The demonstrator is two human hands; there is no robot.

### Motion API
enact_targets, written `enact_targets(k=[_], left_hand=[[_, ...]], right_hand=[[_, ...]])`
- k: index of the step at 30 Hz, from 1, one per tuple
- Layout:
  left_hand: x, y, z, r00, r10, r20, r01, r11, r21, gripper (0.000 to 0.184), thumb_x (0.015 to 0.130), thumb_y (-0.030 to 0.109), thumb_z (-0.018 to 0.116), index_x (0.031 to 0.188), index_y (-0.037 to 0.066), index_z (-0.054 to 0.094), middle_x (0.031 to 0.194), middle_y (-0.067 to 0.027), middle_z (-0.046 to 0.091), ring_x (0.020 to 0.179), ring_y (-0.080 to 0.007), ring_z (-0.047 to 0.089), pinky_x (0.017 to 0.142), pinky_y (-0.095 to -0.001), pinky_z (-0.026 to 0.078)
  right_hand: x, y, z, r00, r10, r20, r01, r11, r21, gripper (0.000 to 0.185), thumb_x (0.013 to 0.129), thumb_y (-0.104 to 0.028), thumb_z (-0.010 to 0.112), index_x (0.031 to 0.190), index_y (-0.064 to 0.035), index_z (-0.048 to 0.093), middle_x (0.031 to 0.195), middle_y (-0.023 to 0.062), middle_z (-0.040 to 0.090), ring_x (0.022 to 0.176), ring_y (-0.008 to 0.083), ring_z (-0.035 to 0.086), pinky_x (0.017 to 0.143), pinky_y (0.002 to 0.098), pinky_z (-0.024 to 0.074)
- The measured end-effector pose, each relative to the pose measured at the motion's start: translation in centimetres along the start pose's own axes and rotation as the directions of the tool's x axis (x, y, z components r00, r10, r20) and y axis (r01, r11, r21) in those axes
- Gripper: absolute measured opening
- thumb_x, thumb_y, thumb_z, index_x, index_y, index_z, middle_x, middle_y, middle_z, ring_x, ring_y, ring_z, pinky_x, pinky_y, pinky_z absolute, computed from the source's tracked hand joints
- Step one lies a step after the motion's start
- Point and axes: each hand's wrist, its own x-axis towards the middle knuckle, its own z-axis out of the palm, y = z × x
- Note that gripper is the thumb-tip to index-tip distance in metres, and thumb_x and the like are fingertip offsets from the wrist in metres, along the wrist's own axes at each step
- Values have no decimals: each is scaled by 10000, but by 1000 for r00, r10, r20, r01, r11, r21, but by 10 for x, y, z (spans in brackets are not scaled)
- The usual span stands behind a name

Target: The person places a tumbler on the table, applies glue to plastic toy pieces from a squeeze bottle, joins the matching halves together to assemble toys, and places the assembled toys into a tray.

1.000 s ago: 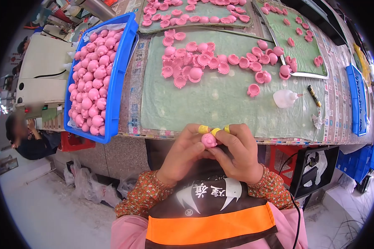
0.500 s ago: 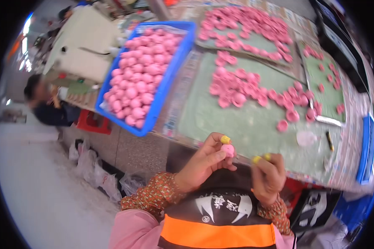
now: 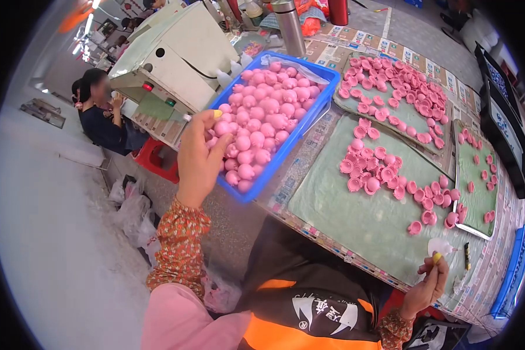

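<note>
My left hand (image 3: 197, 153) is over the near left side of a blue tray (image 3: 310, 125), thumb and fingers apart with nothing between them. Many round pink pieces (image 3: 256, 125) fill the tray. At the right my right hand (image 3: 429, 286) is by the table's front edge, its yellow-covered fingertip at a translucent squeeze bottle (image 3: 439, 246); whether it grips the bottle is unclear. Open pink half shells (image 3: 372, 169) lie on the green mat (image 3: 332, 201). A dark marker-like stick (image 3: 467, 256) lies right of the bottle.
Another green board (image 3: 356, 105) with pink shells is behind, and a third (image 3: 478, 204) at the right. A metal flask (image 3: 289, 29) stands behind the tray. A seated person (image 3: 102, 116) is at the left beside a beige machine (image 3: 181, 52). Plastic bags hang below.
My left hand has moved left from in front of me to the tray and has let go of the pink piece. My right hand has moved right to the bottle. The view has turned left.
</note>
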Motion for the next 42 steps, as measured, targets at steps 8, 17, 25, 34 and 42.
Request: enact_targets(k=[8,17,25,34,42], left_hand=[[23,-25,28,969,201,142,-231,944,237,254,890,170,623,1123,69,612,1028,-149,653,935,-366,587,813,-442,463],[2,4,21,962,265,71,-274,937,216,263,952,145,560,1184,30,602,1214,-119,616,1136,-283,548,993,-386,375],[-26,87,36,908,403,114,-408,913,21,206,907,44,580,1098,21,651,1211,-137,611,1137,-284,544,997,-395,383],[-52,121,59,848,438,298,-407,899,-163,157,868,1,595,1015,30,641,1213,-138,591,1147,-285,536,986,-384,401],[-61,113,62,829,458,320,-414,888,-198,146,855,24,628,996,57,652,1192,-118,595,1094,-296,542,887,-372,437]], right_hand=[[9,-6,-13,987,45,-156,-41,999,27,391,1043,-222,361,1296,9,551,926,27,588,703,78,445,629,219,364],[14,10,-22,889,-128,-439,117,992,-53,172,959,-83,547,1107,3,565,862,-1,485,704,77,425,629,226,363],[56,-3,-26,971,-7,-237,-137,798,-586,466,907,-231,666,1253,5,461,855,35,503,748,138,474,694,272,405],[70,6,0,973,-73,-219,-139,570,-810,810,767,-422,758,1356,-52,343,1108,230,617,964,353,625,847,445,469],[66,-4,-26,958,69,-280,-264,600,-755,706,806,-297,671,1373,-41,336,1202,259,595,1085,438,591,923,450,453]])
